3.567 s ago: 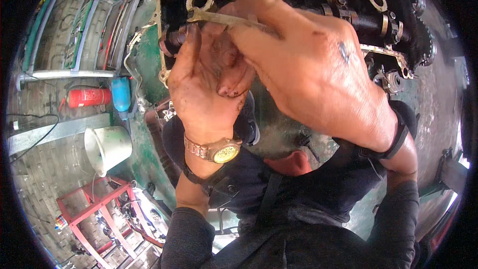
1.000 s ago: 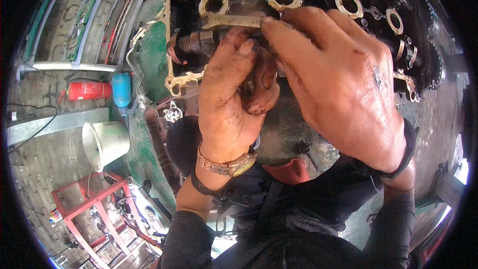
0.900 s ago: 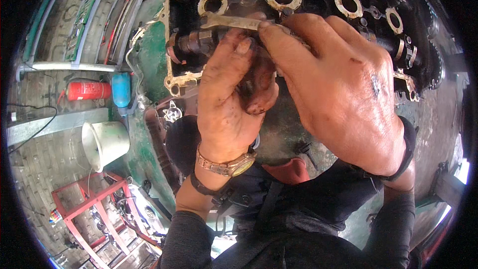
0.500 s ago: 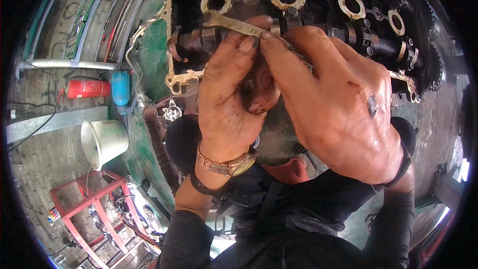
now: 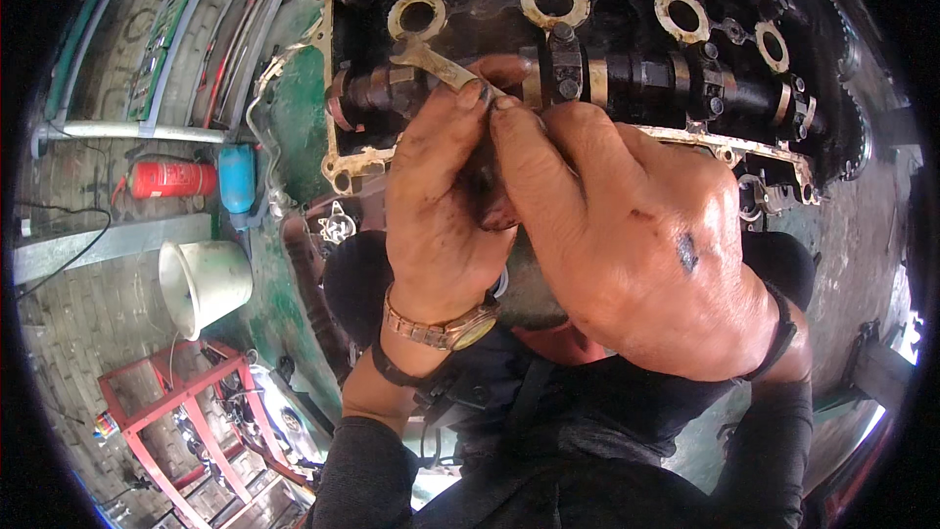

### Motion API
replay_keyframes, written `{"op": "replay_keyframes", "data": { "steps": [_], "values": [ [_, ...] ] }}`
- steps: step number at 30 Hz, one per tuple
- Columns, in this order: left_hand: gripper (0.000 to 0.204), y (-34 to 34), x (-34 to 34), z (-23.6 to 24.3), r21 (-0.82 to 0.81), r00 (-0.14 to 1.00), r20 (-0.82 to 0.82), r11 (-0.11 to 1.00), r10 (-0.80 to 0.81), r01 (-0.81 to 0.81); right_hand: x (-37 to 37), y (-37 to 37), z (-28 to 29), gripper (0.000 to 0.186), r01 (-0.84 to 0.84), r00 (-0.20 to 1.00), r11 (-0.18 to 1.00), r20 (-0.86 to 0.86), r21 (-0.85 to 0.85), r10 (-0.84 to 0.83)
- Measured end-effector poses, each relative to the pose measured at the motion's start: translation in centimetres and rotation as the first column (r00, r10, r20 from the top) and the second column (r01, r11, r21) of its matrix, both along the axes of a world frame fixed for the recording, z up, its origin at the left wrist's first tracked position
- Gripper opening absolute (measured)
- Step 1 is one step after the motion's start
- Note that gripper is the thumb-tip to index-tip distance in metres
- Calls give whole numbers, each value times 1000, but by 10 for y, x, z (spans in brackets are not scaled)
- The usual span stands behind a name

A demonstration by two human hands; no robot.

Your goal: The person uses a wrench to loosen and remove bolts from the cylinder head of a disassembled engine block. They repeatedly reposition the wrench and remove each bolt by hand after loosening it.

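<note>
A dirty metal open-end wrench point(image 5: 431, 61) slants up and left, its forked jaw showing beyond my fingers. My left hand point(image 5: 441, 206), wearing a watch point(image 5: 455, 330), is closed with the thumb pressed on the wrench's shaft. From the right, my right hand point(image 5: 636, 245) meets it in a pinch on the same wrench; its fingers hide the far end. Dark grease stains my fingertips. Just beyond both hands lies the oily black cylinder head point(image 5: 485, 24) with camshafts point(image 5: 641, 83), bolts and pale round rings point(image 5: 554, 2).
At left are a metal rack point(image 5: 137, 127), a red fire extinguisher point(image 5: 174, 179), a blue bottle point(image 5: 236, 176), a white bucket point(image 5: 206, 284) and a red metal frame point(image 5: 186, 392). A small metal part point(image 5: 338, 225) lies left of my knee.
Both hands have shifted slightly left, the right one more and a little lower. The wrench has tilted more steeply, and less of its shaft shows.
</note>
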State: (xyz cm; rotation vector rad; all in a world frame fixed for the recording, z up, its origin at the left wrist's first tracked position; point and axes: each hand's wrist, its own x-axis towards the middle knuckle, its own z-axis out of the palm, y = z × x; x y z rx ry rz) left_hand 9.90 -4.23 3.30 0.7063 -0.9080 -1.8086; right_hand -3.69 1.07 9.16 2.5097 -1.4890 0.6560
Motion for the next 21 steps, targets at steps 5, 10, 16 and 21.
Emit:
{"op": "replay_keyframes", "data": {
  "steps": [5, 10, 16, 21],
  "values": [
    [30, 2, -2, -1, 123, 996, -80, 992, 32, -22, -1, 1, 2, 44, 1, 1000, 997, 22, 78, -2],
    [29, 1, 0, -1, 118, 975, -215, 990, -55, 82, -9, -3, 4, 41, 6, 994, 981, 110, 194, -28],
    [28, 0, 1, 5, 133, 970, -236, 986, -67, 100, -26, -17, 7, 31, 50, 987, 991, 148, 125, -68],
    [28, -4, 3, 3, 92, 930, -328, 974, -166, 206, -34, -27, 9, 29, 28, 980, 987, 189, 155, -58]
  ]
}}
